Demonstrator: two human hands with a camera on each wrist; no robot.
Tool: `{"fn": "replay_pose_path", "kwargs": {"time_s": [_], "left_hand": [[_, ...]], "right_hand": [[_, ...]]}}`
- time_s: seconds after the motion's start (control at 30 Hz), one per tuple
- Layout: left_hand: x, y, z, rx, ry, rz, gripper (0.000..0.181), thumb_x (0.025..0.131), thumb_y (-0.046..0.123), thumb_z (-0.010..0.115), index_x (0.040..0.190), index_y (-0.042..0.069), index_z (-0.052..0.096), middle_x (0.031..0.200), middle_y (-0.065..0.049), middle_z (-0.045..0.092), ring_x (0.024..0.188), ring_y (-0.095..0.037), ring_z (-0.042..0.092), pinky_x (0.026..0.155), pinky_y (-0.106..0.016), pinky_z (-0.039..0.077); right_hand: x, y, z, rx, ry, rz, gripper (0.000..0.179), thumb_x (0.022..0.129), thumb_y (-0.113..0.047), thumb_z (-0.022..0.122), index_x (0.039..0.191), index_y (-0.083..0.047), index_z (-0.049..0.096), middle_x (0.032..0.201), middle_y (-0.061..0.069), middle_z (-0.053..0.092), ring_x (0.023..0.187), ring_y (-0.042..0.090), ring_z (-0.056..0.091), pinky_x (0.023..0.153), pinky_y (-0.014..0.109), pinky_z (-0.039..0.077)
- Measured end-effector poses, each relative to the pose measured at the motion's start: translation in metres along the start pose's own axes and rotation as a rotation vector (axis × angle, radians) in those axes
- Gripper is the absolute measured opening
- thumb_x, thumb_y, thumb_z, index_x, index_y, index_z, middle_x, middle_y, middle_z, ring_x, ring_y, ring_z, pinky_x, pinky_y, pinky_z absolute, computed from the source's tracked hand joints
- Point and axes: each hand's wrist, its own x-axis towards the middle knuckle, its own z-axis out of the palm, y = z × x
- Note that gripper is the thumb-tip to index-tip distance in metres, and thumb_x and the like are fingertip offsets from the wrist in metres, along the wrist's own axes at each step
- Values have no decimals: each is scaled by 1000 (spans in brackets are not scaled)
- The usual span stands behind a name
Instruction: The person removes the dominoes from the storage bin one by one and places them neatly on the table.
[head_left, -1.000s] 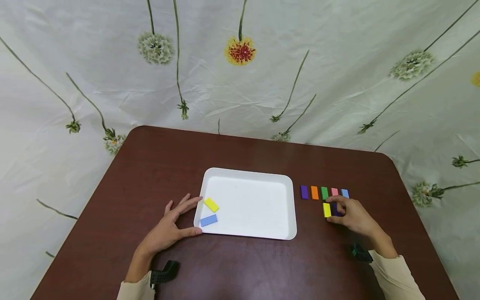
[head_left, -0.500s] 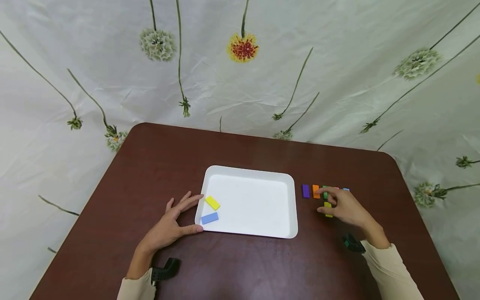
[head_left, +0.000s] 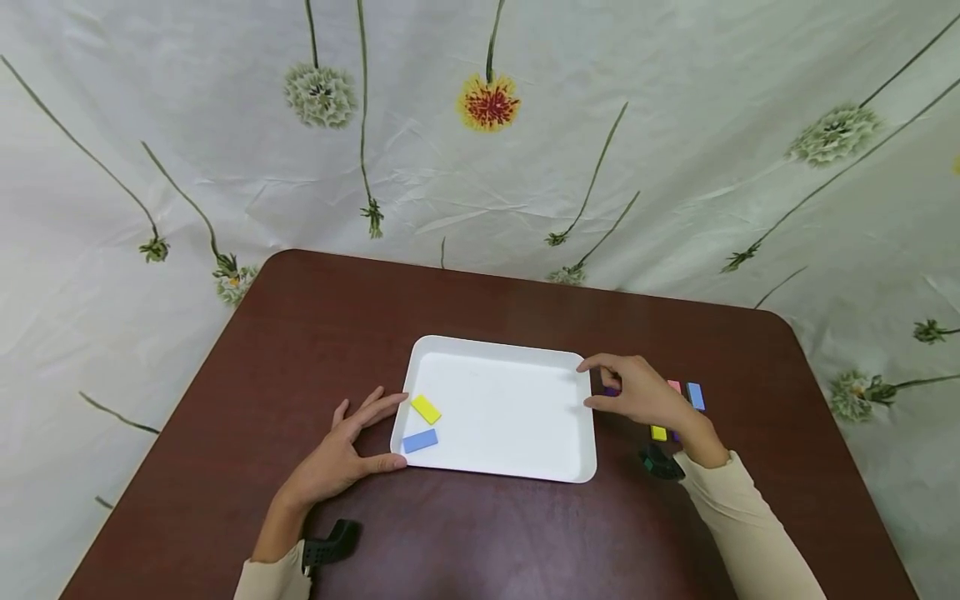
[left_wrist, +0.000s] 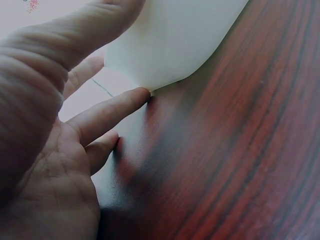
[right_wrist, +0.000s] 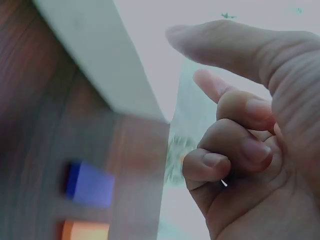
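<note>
A white tray (head_left: 517, 417) lies on the table with a yellow block (head_left: 426, 409) and a blue block (head_left: 420, 441) at its left end. My left hand (head_left: 337, 454) rests at the tray's left side, thumb by the near edge and forefinger at the left rim. Over at the right rim is my right hand (head_left: 633, 390), thumb and forefinger apart with nothing between them. In the right wrist view its other fingers are curled in. A purple block (right_wrist: 92, 185) and an orange block (right_wrist: 87, 231) lie on the table close to that hand.
Right of the tray, partly behind the right hand and wrist, lie a pink block (head_left: 674, 386), a light blue block (head_left: 696, 396), a second yellow block (head_left: 658, 433) and a dark purple block (head_left: 677, 436). A flowered cloth (head_left: 450, 183) hangs behind the brown table (head_left: 480, 533).
My right hand has moved left from the second yellow block, over the row of blocks, to the tray's right rim. That yellow block stays on the table. The left hand keeps its place.
</note>
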Motion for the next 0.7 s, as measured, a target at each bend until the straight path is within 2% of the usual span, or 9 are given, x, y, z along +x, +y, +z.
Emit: {"fn": "replay_pose_path", "kwargs": {"time_s": [0.33,0.5,0.7], "left_hand": [[0,2,0,-7,-5,-8,80,80,30,85,150,28,46,158,-10,42,154,-41,14,114,-67,-13],[2,2,0,-13,-7,-12,81,80,30,85,150,26,46,155,-8,46,154,-40,13,114,-67,-14],[0,1,-1,-17,-8,-12,82,79,30,86,150,25,46,157,-7,43,154,-40,14,114,-67,-13]], "right_hand": [[47,-36,16,-53,-122,-57,37,83,-15,83,116,-3,69,66,-10,30,62,4,26,64,23,33],[68,-47,29,-24,-162,-99,37,83,-14,83,116,-4,69,66,-9,29,62,6,26,65,23,32],[86,-56,49,31,-213,-152,34,83,-10,82,115,-7,69,67,-9,31,64,5,31,65,21,32]]}}
